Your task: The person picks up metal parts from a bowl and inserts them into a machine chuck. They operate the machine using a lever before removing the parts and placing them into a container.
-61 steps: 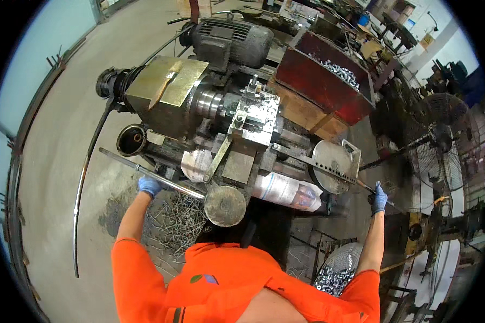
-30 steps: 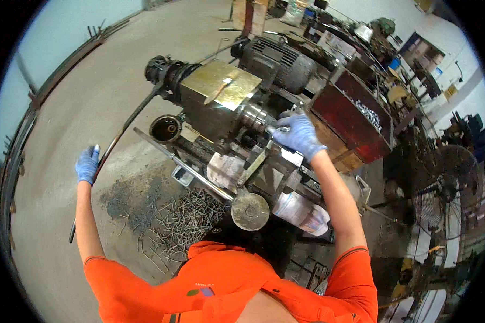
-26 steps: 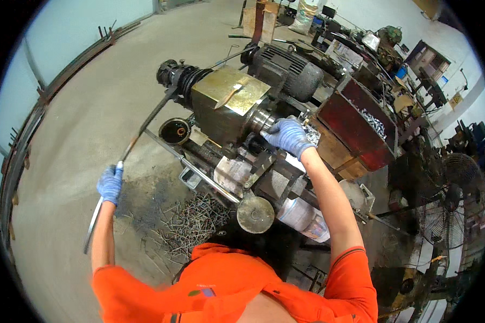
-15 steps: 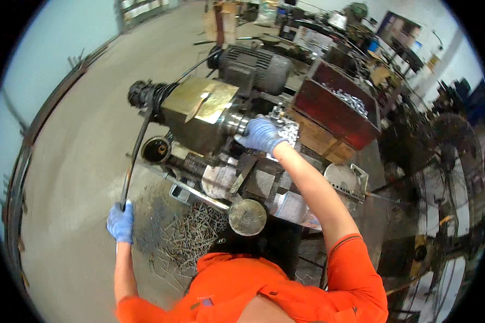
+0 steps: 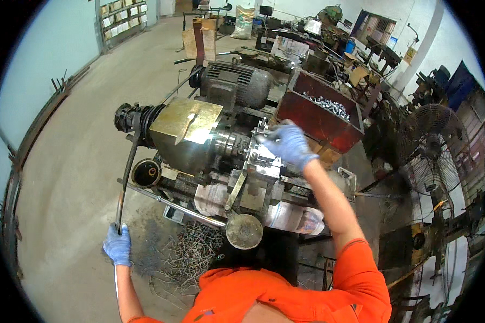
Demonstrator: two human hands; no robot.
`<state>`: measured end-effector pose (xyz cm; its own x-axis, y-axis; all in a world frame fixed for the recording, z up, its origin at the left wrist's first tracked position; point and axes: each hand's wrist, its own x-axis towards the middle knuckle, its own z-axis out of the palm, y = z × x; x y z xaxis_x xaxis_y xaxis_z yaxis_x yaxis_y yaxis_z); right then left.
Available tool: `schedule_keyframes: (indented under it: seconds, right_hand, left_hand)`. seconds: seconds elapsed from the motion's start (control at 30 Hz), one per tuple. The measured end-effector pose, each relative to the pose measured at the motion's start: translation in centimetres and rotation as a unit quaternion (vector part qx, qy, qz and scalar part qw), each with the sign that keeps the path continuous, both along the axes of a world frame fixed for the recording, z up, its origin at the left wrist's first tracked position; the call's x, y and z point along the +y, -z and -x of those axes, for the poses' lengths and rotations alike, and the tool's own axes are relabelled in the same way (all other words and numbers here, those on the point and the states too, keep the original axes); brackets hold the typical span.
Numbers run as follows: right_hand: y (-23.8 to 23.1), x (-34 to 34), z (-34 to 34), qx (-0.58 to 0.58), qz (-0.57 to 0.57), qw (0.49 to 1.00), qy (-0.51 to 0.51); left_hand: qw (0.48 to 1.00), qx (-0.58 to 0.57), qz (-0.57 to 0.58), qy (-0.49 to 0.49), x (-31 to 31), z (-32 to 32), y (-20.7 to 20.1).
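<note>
My gloved left hand is wrapped round the lower end of a long dark lever that runs up to the left end of a lathe's headstock. Over the steel tool block, my gloved right hand reaches in, its fingers toward the chuck. Motion smears those fingers, so whether they hold anything is unclear. The chuck faces the tool block with a small gap between. Below the block are a flat handle and a round metal disc.
A red box of small metal parts stands behind the tool block. An electric motor sits behind the headstock. Thin metal scraps are heaped on the floor below. To the right is a large caged fan.
My right hand has moved away from the chuck to the right, uncovering the chuck and tool block. My left hand still grips the lever. The whole view has shifted slightly.
</note>
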<state>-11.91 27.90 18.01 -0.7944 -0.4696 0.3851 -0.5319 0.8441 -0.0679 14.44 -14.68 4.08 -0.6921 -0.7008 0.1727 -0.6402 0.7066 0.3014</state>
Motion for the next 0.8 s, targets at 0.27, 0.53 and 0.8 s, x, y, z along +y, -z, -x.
schedule_keyframes:
  seconds: [0.27, 0.53, 0.8]
  right_hand:
    - [-5.7, 12.2, 3.2, 0.196, -0.038, 0.953, 0.229]
    - [3.1, 7.3, -9.5, 0.059, 0.166, 0.984, 0.033]
    - [14.6, 12.3, -19.3, -0.109, 0.213, 0.958, 0.158]
  left_hand:
    - [0.952, 0.107, 0.201, 0.205, 2.8, 7.1, -4.7]
    - [0.917, 0.256, 0.057, 0.3, 10.5, 19.2, -9.7]
    - [0.88, 0.291, 0.116, 0.358, 11.9, 21.5, -6.4]
